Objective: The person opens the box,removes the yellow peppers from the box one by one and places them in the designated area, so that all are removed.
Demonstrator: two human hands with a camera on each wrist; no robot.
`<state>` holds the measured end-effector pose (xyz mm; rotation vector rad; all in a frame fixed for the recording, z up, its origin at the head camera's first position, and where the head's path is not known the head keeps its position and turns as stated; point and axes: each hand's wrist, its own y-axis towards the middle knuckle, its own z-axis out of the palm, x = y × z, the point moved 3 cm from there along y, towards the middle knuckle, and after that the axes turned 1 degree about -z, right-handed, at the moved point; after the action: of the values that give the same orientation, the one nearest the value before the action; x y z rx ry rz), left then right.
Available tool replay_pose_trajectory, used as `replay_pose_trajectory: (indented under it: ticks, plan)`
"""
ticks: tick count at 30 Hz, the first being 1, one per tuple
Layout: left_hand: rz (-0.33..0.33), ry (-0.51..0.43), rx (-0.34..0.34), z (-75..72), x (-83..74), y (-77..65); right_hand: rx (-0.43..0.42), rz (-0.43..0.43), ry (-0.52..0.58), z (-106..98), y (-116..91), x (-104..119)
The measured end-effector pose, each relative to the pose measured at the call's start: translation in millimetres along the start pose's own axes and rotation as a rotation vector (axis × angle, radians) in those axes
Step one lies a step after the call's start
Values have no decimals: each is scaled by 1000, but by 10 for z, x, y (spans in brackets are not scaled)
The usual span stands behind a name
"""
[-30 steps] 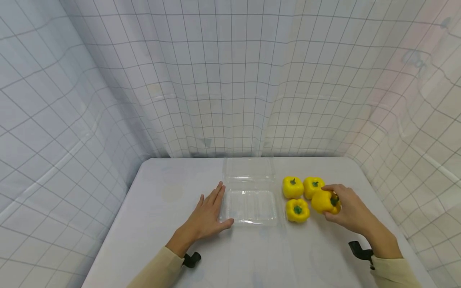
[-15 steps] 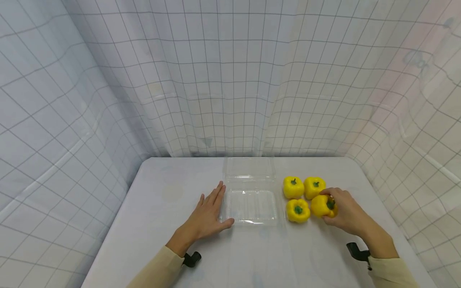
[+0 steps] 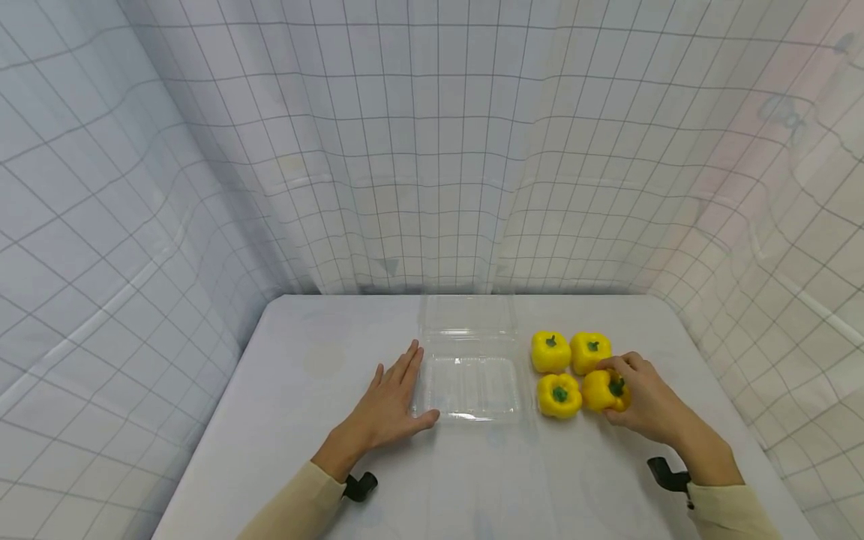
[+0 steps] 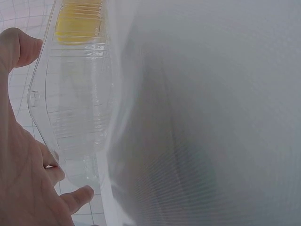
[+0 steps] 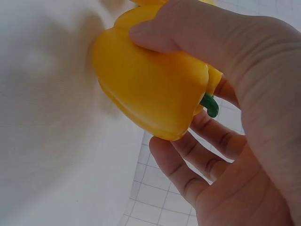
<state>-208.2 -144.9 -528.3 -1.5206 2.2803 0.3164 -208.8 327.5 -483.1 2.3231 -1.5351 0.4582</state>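
Observation:
My right hand grips a yellow bell pepper with a green stem, at the near right of a cluster. In the right wrist view the thumb lies on one side of this pepper and the fingers curl round the other. Three more yellow peppers stand close by: one at the near left, one at the far left and one at the far right. My left hand rests with fingers spread along the left side of a clear plastic clamshell box, touching its rim.
The box's clear lid lies folded back towards the far edge of the white table. White curtains with a grid pattern hang behind and on both sides. A black wrist mount sits below the right hand.
My right hand has lowered the pepper and brought it slightly nearer to me, beside the near left pepper. Its stem points more upward now. The left hand has stayed still.

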Motion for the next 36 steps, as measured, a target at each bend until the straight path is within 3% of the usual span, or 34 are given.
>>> replay_pose_trajectory:
  ticks: [36]
  plan:
    - [4,-11,-6,-6,-16,3,34,-22,-32,73,6,15]
